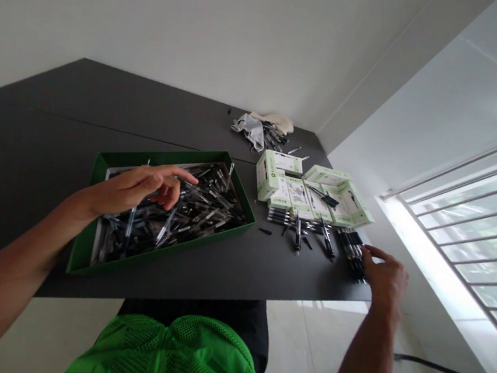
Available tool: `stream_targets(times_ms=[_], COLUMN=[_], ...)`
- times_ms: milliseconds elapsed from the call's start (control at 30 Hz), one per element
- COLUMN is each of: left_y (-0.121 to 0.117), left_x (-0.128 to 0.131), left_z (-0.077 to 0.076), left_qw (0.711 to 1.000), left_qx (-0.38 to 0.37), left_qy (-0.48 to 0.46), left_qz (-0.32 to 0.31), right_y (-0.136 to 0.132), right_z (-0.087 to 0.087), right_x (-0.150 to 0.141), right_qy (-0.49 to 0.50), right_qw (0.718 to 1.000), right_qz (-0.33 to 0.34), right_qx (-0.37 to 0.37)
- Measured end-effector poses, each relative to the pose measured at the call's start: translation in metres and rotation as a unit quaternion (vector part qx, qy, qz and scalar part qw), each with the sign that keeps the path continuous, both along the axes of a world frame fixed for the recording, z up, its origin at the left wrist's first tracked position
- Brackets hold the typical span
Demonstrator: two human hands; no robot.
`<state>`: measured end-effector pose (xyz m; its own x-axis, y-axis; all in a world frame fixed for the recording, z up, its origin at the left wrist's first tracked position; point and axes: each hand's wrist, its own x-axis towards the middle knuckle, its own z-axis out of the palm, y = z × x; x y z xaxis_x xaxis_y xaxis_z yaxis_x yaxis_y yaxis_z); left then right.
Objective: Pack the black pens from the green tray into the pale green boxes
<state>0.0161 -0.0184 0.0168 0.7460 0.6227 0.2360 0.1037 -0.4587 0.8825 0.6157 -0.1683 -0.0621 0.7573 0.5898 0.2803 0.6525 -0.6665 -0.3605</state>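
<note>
My left hand [140, 191] hovers over a green box [246, 214] filled with loose black-and-clear pens [205, 206]. Its index finger points out to the right, the other fingers are loosely bent, and it holds nothing that I can see. At the table's right end, my right hand [384, 277] has thumb and index finger pinched at the edge of a row of pens [352, 252] lying side by side. Whether it grips one pen or more is hidden. Left of that row lie two single pens, one of them a clear-barrelled pen [298, 233].
Light-green cartons [268, 176] stand open behind the pens, with black pens [324, 197] lying across one. Farther back are a grey-white cloth [250, 129] and more pens. Small black caps [265, 231] lie on the dark table [217, 277]. A barred window is at right.
</note>
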Motion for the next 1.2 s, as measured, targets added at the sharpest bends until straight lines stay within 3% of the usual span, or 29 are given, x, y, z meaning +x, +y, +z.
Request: stream_targets(times_ms=[533, 967, 1100, 1200], left_y=[-0.003, 0.000, 0.000, 0.000], left_x=[-0.001, -0.001, -0.001, -0.001], left_z=[0.001, 0.001, 0.000, 0.000], left_qw=[1.000, 1.000, 1.000, 1.000], left_qx=[-0.016, 0.010, 0.006, 0.002], left_qy=[0.008, 0.002, -0.010, -0.007], left_qz=[-0.007, -0.003, -0.006, -0.004], right_y=[0.002, 0.002, 0.003, 0.007], right_z=[-0.006, -0.006, -0.002, 0.002], right_x=[0.014, 0.013, -0.002, -0.031], right_qy=[-0.006, -0.004, -0.045, -0.074], right_qw=[0.999, 0.999, 0.998, 0.989], right_qz=[0.025, 0.039, 0.045, 0.113], right_qx=[-0.033, -0.018, 0.019, 0.055])
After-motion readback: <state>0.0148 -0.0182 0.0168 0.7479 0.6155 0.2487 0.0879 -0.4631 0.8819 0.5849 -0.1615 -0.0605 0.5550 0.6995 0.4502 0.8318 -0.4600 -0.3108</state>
